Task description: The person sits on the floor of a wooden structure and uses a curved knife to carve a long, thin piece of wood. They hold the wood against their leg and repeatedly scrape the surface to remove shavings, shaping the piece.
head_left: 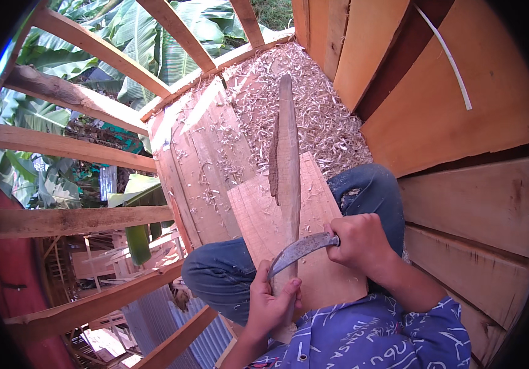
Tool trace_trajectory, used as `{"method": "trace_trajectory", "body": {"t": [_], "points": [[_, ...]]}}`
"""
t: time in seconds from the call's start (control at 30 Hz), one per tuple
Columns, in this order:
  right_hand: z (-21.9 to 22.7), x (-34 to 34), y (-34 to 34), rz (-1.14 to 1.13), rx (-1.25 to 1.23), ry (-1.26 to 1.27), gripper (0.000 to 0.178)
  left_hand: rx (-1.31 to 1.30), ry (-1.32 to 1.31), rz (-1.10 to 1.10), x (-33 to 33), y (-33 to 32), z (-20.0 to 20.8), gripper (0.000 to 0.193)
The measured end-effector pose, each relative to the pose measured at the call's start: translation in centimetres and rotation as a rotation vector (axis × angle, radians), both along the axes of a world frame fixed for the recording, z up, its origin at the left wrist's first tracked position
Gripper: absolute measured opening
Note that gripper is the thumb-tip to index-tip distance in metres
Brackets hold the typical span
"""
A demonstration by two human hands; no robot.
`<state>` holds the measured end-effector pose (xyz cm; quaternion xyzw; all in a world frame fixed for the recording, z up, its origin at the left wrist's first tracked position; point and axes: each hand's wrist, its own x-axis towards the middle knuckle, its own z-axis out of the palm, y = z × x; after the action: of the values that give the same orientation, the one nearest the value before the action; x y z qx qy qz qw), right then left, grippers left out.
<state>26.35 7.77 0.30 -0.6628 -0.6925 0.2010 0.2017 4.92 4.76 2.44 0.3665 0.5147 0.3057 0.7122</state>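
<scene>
A long piece of wood (288, 160), wide in the middle and tapered, points away from me with rough bark along its left side. My left hand (269, 302) is closed round its near end, low over my lap. My right hand (367, 245) grips the handle of a curved knife (303, 248). The grey blade lies across the wood just beyond my left hand, its tip by the left index finger; whether those fingers also pinch the tip is hard to tell. Beneath the wood, a flat board (327, 212) rests on my lap between my bent knees.
Curled wood shavings (313, 111) cover much of the plank floor (193, 163) ahead. On the left, a railing of wooden bars (74, 147) opens onto banana leaves (135, 49) and corrugated sheets (153, 323) below. A wall of wooden boards (473, 203) stands close at my right.
</scene>
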Motion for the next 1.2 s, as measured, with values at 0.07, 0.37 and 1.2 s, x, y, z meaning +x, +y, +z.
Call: {"method": "trace_trajectory", "body": {"t": [0.07,0.37,1.2], "points": [[0.0,-0.1,0.5,0.011,0.017,-0.005,0.006,0.004,0.017,0.001,0.1,-0.3,0.2,0.021],[-1.7,0.6,3.5,-0.196,0.085,-0.014,0.01,-0.017,0.023,-0.031,-0.4,-1.5,-0.3,0.024],[2.6,5.4,5.6,-0.362,0.071,0.032,0.019,0.187,0.385,-0.191,-0.3,-2.9,1.8,0.028]]}}
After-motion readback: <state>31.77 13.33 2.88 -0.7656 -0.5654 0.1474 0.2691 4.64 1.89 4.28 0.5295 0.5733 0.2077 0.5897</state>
